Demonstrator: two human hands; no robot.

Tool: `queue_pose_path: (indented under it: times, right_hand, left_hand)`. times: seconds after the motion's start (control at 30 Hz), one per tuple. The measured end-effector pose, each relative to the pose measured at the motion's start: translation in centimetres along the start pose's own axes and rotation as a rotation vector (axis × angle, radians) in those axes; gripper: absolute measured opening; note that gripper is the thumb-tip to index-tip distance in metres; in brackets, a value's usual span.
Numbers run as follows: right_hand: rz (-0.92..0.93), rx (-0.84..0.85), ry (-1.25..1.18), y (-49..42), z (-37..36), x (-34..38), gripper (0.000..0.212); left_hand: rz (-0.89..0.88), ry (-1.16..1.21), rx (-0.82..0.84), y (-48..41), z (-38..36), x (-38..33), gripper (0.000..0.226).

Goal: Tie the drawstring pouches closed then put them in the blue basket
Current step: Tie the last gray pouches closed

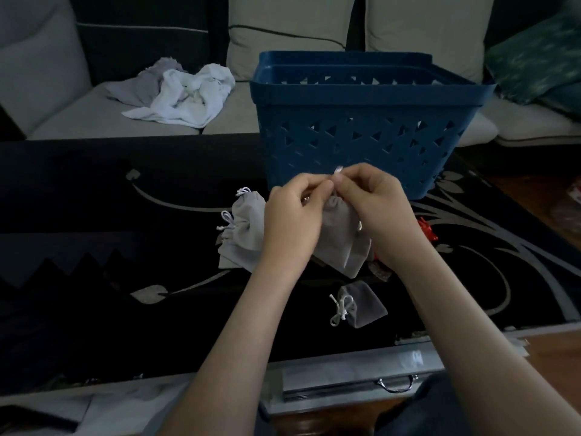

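Note:
A grey drawstring pouch (341,237) hangs between my two hands above the black table. My left hand (294,215) and my right hand (374,212) both pinch its white drawstring (338,171) at the top, fingertips almost touching. Behind them stands the blue basket (361,127) with triangular holes. A small pile of grey pouches (242,234) with white cords lies just left of my left hand. One more grey pouch (361,306) with a tied cord lies on the table below my hands.
The black table (125,247) has a grey floral pattern. Something red (427,231) peeks out right of my right wrist. A sofa behind carries crumpled white and grey cloths (185,89) and cushions. A drawer handle (396,383) shows at the table's front edge.

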State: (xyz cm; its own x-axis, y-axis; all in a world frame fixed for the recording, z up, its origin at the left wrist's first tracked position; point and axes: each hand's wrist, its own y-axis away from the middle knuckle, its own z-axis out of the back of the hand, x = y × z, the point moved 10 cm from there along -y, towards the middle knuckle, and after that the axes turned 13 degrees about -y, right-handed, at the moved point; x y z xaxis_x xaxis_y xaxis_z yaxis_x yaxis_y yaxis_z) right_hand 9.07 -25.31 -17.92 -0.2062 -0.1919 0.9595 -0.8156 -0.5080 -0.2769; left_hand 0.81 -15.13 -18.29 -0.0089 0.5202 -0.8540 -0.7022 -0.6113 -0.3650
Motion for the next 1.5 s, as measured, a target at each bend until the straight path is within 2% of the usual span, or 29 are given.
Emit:
queue_pose_path:
  times: [0.13, 0.33, 0.47, 0.6, 0.67, 0.77, 0.87, 1.0, 1.1, 1.17, 1.27, 1.4, 1.5]
  right_hand:
    - [0.029, -0.005, 0.017, -0.2, -0.1, 0.2, 0.002]
    - [-0.067, 0.123, 0.020, -0.2, -1.3, -1.2, 0.010]
    - [-0.014, 0.079, 0.020, -0.3, -0.7, -0.3, 0.013]
    - [0.048, 0.105, 0.033, -0.2, -1.0, 0.5, 0.015]
    - [0.082, 0.120, 0.030, -0.2, -0.7, 1.2, 0.013]
    - [0.120, 0.201, 0.248, -0.2, -0.9, 1.5, 0.023]
    - [0.078, 0.280, 0.428, -0.2, -1.6, 0.7, 0.017]
    - [0.063, 0.307, 0.494, -0.1, -1.6, 0.6, 0.012]
    - [0.024, 0.315, 0.462, 0.0, -1.5, 0.5, 0.028]
    - [-0.015, 0.343, 0.391, 0.2, -1.4, 0.2, 0.037]
    - [-0.038, 0.406, 0.281, 0.6, -1.3, 0.2, 0.036]
    - [-0.052, 0.489, 0.425, 0.8, -1.0, -0.2, 0.021]
    - [-0.079, 0.460, 0.495, 0.7, -0.1, -0.7, 0.023]
  left_hand:
    - [0.053, 0.039, 0.087, 0.2, -0.8, 0.4, 0.007]
    - [0.093, 0.019, 0.086, 0.3, -0.7, 1.5, 0.009]
    - [0.134, -0.048, 0.118, 0.2, -0.9, 1.9, 0.015]
    - [0.068, -0.224, 0.158, 0.1, -1.3, 1.6, 0.014]
    - [0.078, -0.203, 0.146, 0.1, -1.2, 2.1, 0.016]
    - [0.196, 0.114, 0.100, 0.2, -0.2, 2.7, 0.019]
    - [0.339, 0.476, 0.133, 0.2, -0.6, 3.2, 0.020]
    - [0.381, 0.740, 0.171, 0.4, -1.4, 2.2, 0.022]
    - [0.389, 0.807, 0.180, 0.3, -1.3, 2.0, 0.026]
    - [0.393, 0.801, 0.213, 0.2, -1.3, 2.0, 0.025]
    - [0.395, 0.698, 0.250, 0.2, -1.2, 1.9, 0.022]
    - [0.243, 0.402, 0.314, -0.2, -0.9, 1.6, 0.032]
    - [0.191, 0.227, 0.275, -0.3, -0.5, 2.2, 0.043]
